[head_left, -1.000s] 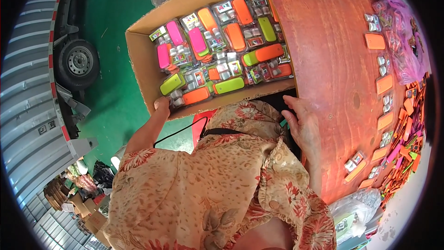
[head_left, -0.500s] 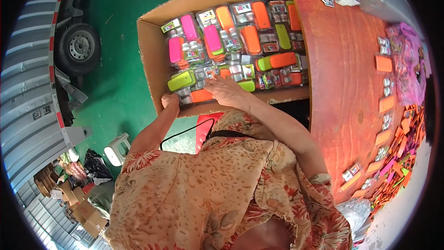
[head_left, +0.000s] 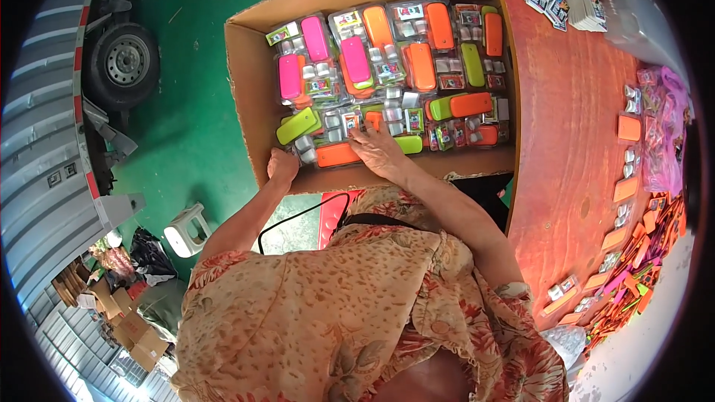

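Note:
A large cardboard box (head_left: 240, 97) holds several clear blister packs, each with a pink, orange or green oblong case and small pale pieces. My right hand (head_left: 381, 155) reaches over the near wall, its fingers stretched out onto the packs. Beside those fingers lie an orange-cased pack (head_left: 337, 155) and a green-cased pack (head_left: 408, 144). My left hand (head_left: 283, 167) is closed at the near left corner, next to a clear pack with pale pieces (head_left: 304, 149). Its fingertips are hidden, and what they grip cannot be made out.
A reddish wooden table (head_left: 558, 149) adjoins the box on the right, bearing card stacks (head_left: 587, 11), a row of packs and a heap of coloured cases (head_left: 633, 268). A purple bag (head_left: 666, 130) lies at its far edge. A white stool (head_left: 186, 231) and a vehicle wheel (head_left: 126, 65) are at left.
Box and table sit slightly further right in the view. Both hands have shifted right along with the box and stay at nearly the same places on it.

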The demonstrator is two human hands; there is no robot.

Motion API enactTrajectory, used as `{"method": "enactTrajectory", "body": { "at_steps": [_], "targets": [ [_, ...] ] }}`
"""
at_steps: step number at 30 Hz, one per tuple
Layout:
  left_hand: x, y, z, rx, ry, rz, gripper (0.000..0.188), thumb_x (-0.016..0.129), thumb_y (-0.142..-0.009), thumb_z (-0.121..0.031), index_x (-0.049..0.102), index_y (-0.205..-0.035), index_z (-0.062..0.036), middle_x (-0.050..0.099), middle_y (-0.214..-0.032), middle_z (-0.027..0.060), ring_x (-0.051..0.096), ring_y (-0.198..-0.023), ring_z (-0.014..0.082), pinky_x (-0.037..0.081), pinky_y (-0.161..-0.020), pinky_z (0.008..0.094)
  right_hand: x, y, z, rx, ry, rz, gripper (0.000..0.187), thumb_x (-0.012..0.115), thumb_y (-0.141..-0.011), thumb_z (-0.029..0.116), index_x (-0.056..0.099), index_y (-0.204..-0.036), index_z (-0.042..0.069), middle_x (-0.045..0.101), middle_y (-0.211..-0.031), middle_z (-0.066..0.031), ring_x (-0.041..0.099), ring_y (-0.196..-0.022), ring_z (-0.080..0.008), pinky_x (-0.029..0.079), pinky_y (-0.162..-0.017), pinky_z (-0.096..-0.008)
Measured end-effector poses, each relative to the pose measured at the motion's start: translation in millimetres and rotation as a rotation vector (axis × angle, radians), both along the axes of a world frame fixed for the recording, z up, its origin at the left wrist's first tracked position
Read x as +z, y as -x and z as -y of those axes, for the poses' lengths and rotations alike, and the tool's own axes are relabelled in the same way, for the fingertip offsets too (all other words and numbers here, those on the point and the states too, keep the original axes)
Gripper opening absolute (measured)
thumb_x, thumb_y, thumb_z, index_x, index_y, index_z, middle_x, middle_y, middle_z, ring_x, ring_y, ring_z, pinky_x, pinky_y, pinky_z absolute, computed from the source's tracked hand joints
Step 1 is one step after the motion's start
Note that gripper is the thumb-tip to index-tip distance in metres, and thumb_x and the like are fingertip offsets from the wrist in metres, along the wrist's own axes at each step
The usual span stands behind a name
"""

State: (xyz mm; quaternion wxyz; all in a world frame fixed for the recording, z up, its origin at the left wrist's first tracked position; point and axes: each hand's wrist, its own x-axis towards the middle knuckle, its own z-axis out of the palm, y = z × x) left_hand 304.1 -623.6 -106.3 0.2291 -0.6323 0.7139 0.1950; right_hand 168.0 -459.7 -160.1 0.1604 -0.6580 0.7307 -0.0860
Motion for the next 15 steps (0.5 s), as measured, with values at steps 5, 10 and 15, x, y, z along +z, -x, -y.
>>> {"method": "enactTrajectory", "body": {
  "at_steps": [5,10,15],
  "targets": [
    [43,11,-4,-0.298,0.133,-0.119,0.033,0.046,-0.077,-0.018,0.041,-0.104,-0.0001,0.047,-0.103,0.0219,0.047,-0.095,0.0359,0.038,-0.080,0.0416,3,-2,-3,-0.026,-0.017,-0.011,0.027,0.042,-0.076,0.017,0.048,-0.102,0.012,0.036,-0.115,-0.0053,0.041,-0.102,-0.0262,0.029,-0.085,-0.0485],
    [29,33,-4,-0.771,0.281,-0.367,0.038,0.053,-0.075,-0.023,0.042,-0.106,-0.0039,0.040,-0.110,0.0182,0.042,-0.098,0.0330,0.036,-0.081,0.0413,0,-7,-4,-0.022,0.000,-0.074,0.029,0.042,-0.076,0.016,0.048,-0.104,0.012,0.037,-0.114,-0.0049,0.044,-0.094,-0.0252,0.030,-0.086,-0.0472],
    [9,40,-3,-1.103,0.162,-0.166,0.051,0.055,-0.073,-0.020,0.035,-0.118,-0.0082,0.034,-0.119,0.0176,0.036,-0.108,0.0328,0.035,-0.082,0.0450,-6,-8,-2,-0.017,-0.112,0.017,0.029,0.042,-0.076,0.017,0.048,-0.103,0.011,0.039,-0.112,-0.0057,0.045,-0.093,-0.0249,0.031,-0.086,-0.0438]
  ]
}}
